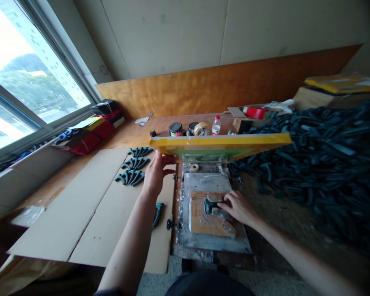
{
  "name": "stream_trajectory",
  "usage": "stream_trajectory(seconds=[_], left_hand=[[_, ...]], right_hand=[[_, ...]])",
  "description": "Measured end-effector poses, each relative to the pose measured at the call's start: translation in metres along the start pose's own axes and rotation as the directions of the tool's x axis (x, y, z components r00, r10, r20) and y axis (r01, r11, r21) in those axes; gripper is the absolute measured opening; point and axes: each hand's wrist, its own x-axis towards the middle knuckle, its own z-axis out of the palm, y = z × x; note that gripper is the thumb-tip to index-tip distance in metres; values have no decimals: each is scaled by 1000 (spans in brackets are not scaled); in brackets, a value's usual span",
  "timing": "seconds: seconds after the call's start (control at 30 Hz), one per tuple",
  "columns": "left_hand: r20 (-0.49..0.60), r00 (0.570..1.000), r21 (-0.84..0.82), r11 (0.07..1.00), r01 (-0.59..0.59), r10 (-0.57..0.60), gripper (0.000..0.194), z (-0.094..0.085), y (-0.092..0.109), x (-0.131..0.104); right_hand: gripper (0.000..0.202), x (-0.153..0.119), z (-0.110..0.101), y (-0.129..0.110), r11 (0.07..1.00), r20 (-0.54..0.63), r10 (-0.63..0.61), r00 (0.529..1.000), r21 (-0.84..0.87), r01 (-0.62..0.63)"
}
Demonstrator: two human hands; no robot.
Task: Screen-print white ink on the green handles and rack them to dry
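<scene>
A yellow-edged screen frame (218,140) is tilted up over a grey metal plate (206,181). At its left corner my left hand (156,172) touches the frame's edge, thumb and fingers apart underneath. My right hand (236,205) has its fingers closed on the right end of a dark green plastic part (209,205), which lies among small blocks on a wooden board (200,222). This board rests on the metal plate. Another dark green part (158,214) lies on the cardboard beside my left forearm.
Rows of dark parts (131,177) lie on cardboard (105,222) at the left. A large heap of dark parts (320,164) covers the right side. Behind the frame stand jars (175,128), a tape roll and a red-capped bottle (216,125).
</scene>
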Motion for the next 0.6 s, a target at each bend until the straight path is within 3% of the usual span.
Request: stream_trajectory(seconds=[0.1,0.17,0.2,0.23,0.27,0.3,0.33,0.4,0.43,0.5,0.57,0.6], left_hand=[[-116,993,-15,1000,-18,17,55,3,-18,-14],[-84,981,-12,984,176,-176,61,5,-48,-46],[-26,942,2,942,336,-336,64,7,-66,-67],[84,836,46,840,541,-543,68,9,-85,-90],[144,731,52,743,667,-666,68,11,-104,-112],[172,679,0,689,724,-714,66,13,-121,-132],[172,659,-61,660,749,-732,63,14,-135,-148],[76,676,-177,657,733,-733,56,6,-156,-165],[-2,686,-192,673,714,-728,54,-5,-162,-166],[-202,701,-128,728,674,-684,54,-39,-168,-157],[-403,715,77,758,648,-571,56,-87,-168,-144],[-490,714,216,724,655,-500,57,-112,-168,-139]], right_hand=[[22,-9,14,-24,996,76,43,996,-87,-37],[15,-10,11,-43,991,104,130,986,-43,-126],[15,-13,8,-55,987,80,159,984,-7,-159],[15,-16,6,-70,985,29,167,986,31,-168],[15,-20,5,-86,988,-34,139,990,66,-137],[14,-25,6,-103,993,-88,71,994,97,-62],[13,-29,7,-117,990,-113,-36,993,128,51],[11,-32,8,-129,936,-86,-281,956,196,293],[13,-31,6,-123,902,-64,-366,929,222,371],[23,-21,-1,-79,895,-60,-388,920,217,391],[34,-7,-9,0,964,-131,-222,966,121,237],[38,1,-11,46,989,-148,-130,980,50,139]])
